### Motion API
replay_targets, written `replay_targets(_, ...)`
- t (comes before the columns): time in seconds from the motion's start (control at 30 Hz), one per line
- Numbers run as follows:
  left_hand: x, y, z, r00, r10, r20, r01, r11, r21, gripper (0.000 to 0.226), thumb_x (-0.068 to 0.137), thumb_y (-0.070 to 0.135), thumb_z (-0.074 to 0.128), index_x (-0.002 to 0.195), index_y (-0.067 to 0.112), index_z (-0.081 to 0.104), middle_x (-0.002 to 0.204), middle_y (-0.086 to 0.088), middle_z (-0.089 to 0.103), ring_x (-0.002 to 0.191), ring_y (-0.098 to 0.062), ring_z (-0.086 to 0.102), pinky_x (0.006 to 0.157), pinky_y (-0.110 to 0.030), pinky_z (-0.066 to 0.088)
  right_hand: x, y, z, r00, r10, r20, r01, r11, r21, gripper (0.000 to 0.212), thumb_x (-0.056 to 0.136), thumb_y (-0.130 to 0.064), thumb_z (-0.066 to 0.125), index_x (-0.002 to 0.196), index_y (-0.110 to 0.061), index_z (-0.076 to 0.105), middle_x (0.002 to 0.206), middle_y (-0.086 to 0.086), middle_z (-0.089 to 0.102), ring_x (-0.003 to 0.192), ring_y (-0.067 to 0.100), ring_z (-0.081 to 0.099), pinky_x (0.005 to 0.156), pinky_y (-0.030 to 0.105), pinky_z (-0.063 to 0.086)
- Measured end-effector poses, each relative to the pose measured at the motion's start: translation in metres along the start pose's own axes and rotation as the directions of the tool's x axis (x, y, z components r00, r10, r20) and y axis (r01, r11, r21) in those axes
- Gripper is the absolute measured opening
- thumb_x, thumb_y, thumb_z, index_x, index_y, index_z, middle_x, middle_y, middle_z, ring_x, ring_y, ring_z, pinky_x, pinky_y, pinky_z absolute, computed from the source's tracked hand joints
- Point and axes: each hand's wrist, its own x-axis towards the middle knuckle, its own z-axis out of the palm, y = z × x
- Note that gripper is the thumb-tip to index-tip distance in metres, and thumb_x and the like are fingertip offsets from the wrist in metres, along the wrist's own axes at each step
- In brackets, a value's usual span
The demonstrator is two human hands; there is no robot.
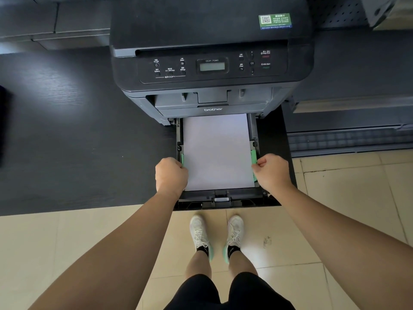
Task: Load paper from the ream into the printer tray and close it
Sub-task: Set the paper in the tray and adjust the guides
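Observation:
A dark grey printer [211, 63] stands on a black desk. Its paper tray [220, 199] is pulled out toward me, and a white stack of paper [216, 151] lies flat inside it. My left hand [171, 174] is closed on the green paper guide [182, 159] at the tray's left side. My right hand [271, 171] is closed on the green guide [253, 158] at the right side. Both guides sit against the long edges of the paper. No ream is in view.
The black desk [73, 139] stretches to the left of the printer. A dark shelf unit [348, 135] stands to the right. Below the tray's front edge are beige floor tiles [89, 242] and my two feet in white shoes [218, 236].

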Motion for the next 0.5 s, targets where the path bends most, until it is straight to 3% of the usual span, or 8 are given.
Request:
replay_targets(0.13,-0.002,0.003,-0.004,1.0,0.007,0.001,-0.007,1.0,0.003,0.038,0.072,-0.007,0.05,0.051,0.014,0.026,0.05,-0.002,0.025,0.048,-0.02,0.018,0.046,-0.02,0.02,0.0,-0.003,0.003,1.0,0.011,-0.008,-0.012,1.0,-0.021,0.016,0.09,-0.009,0.064,0.09,0.006,0.07,0.088,0.02,0.074,0.074,0.029,0.068,0.064,0.035,0.058)
replay_targets(0.2,-0.005,0.002,-0.005,1.0,0.012,0.0,-0.012,1.0,-0.005,0.04,0.075,-0.006,0.05,0.05,0.014,0.026,0.047,0.0,0.025,0.042,-0.019,0.019,0.043,-0.018,0.019,0.0,0.002,0.004,1.0,0.003,-0.013,-0.003,1.0,-0.001,0.016,0.091,-0.013,0.066,0.095,0.002,0.07,0.09,0.016,0.075,0.08,0.028,0.071,0.066,0.032,0.056)
replay_targets(0.3,-0.008,-0.005,-0.006,0.999,0.041,-0.011,-0.041,0.999,0.007,0.028,0.083,0.002,0.052,0.057,0.011,0.047,0.051,0.001,0.041,0.039,-0.015,0.034,0.042,-0.018,0.025,-0.003,0.008,0.002,1.0,-0.006,-0.004,0.006,0.999,0.046,0.022,0.091,-0.023,0.067,0.103,-0.006,0.07,0.091,0.007,0.076,0.085,0.021,0.07,0.069,0.024,0.047)
replay_targets(0.37,-0.011,-0.01,-0.009,0.995,0.102,-0.01,-0.102,0.995,0.007,0.017,0.087,0.009,0.053,0.08,0.01,0.068,0.068,0.001,0.06,0.054,-0.015,0.052,0.051,-0.019,0.036,-0.005,0.009,-0.002,1.0,-0.016,0.011,0.015,0.997,0.073,0.027,0.09,-0.03,0.068,0.106,-0.008,0.069,0.093,0.004,0.075,0.083,0.016,0.066,0.071,0.023,0.044)
replay_targets(0.43,-0.016,-0.017,-0.016,0.988,0.153,-0.001,-0.153,0.988,-0.033,0.019,0.089,0.015,0.058,0.1,0.012,0.073,0.085,0.003,0.068,0.077,-0.018,0.062,0.07,-0.023,0.045,-0.008,0.012,-0.013,0.998,-0.069,0.012,0.068,0.995,0.069,0.031,0.088,-0.035,0.069,0.108,-0.012,0.069,0.094,0.001,0.074,0.084,0.013,0.064,0.071,0.021,0.042)
replay_targets(0.5,-0.023,-0.028,-0.027,0.975,0.224,0.006,-0.223,0.973,-0.065,0.024,0.087,0.025,0.068,0.109,0.016,0.072,0.095,0.005,0.071,0.09,-0.015,0.065,0.085,-0.029,0.051,-0.011,0.018,-0.031,0.987,-0.16,0.018,0.159,0.986,0.054,0.035,0.085,-0.04,0.071,0.111,-0.017,0.069,0.096,-0.003,0.071,0.086,0.011,0.066,0.071,0.018,0.044)
